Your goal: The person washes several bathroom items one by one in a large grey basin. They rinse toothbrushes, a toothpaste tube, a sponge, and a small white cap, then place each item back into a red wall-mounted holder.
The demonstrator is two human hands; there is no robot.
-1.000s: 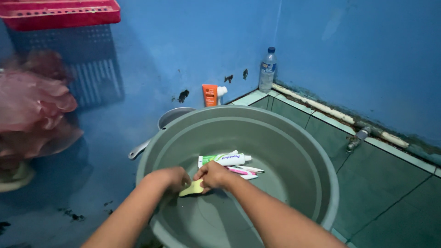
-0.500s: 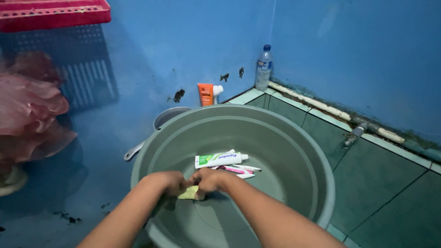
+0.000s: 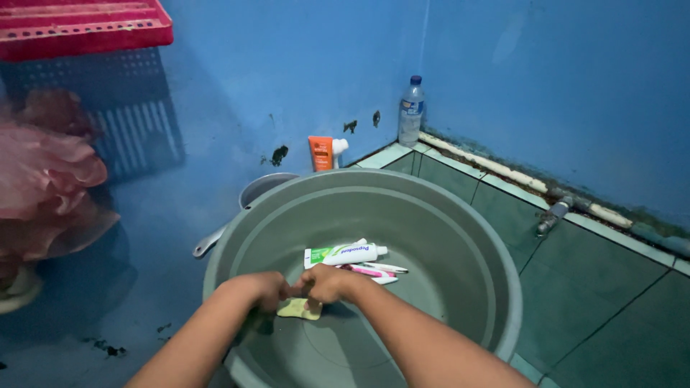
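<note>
Left hand (image 3: pixel 260 289) and right hand (image 3: pixel 325 282) both closed on yellow soap (image 3: pixel 300 309), knuckles together, low inside grey basin (image 3: pixel 503 273); long axis left-right.

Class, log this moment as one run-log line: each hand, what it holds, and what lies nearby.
left hand: on yellow sponge | right hand: same sponge | inside grey basin | nearby: toothpaste tube, toothbrushes

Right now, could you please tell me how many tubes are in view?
2: a white-and-green toothpaste tube lying inside the grey plastic basin, and an orange tube with a white cap standing against the blue wall behind it. Others may be hidden.
</note>
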